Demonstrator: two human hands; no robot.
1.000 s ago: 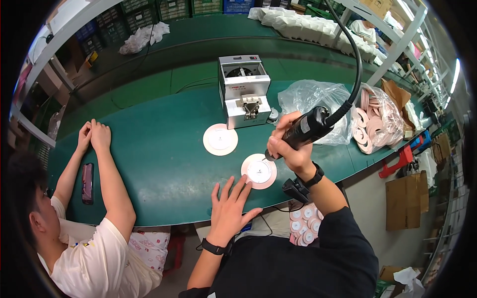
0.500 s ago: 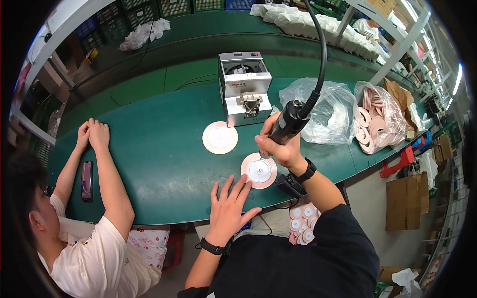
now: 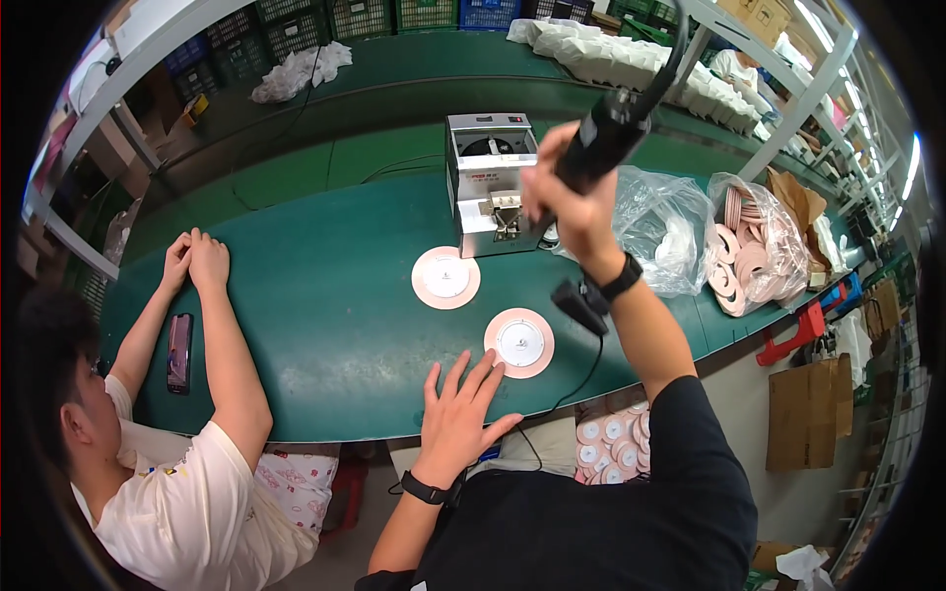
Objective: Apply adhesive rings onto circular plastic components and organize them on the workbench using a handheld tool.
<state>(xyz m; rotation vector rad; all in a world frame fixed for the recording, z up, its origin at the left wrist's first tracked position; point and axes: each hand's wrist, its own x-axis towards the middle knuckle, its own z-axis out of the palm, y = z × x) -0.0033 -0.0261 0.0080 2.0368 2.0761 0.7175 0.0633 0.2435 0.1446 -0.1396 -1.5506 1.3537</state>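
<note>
My right hand point(image 3: 579, 212) grips a black corded electric screwdriver point(image 3: 605, 136), raised over the table beside the silver screw feeder point(image 3: 481, 185). The screwdriver's tip is hidden behind my hand and blurred, so I cannot tell whether it touches the feeder. Fingers spread, my left hand point(image 3: 455, 419) lies on the near side of the table. Its fingertips rest at the lower left rim of a round pink disc with a white centre point(image 3: 519, 330). A second pink-and-white disc point(image 3: 446, 279) lies flat just in front of the feeder.
A black box-like device point(image 3: 579, 307) with a cable hangs by my right wrist. Clear plastic bags point(image 3: 665, 231) and a bag of pink rings point(image 3: 754, 251) are at the right. A co-worker's clasped hands point(image 3: 195, 258) and a phone point(image 3: 178, 353) occupy the left.
My right hand has lifted the screwdriver off the near disc and carried it up and away, toward the screw feeder. My left hand stays at the disc's rim.
</note>
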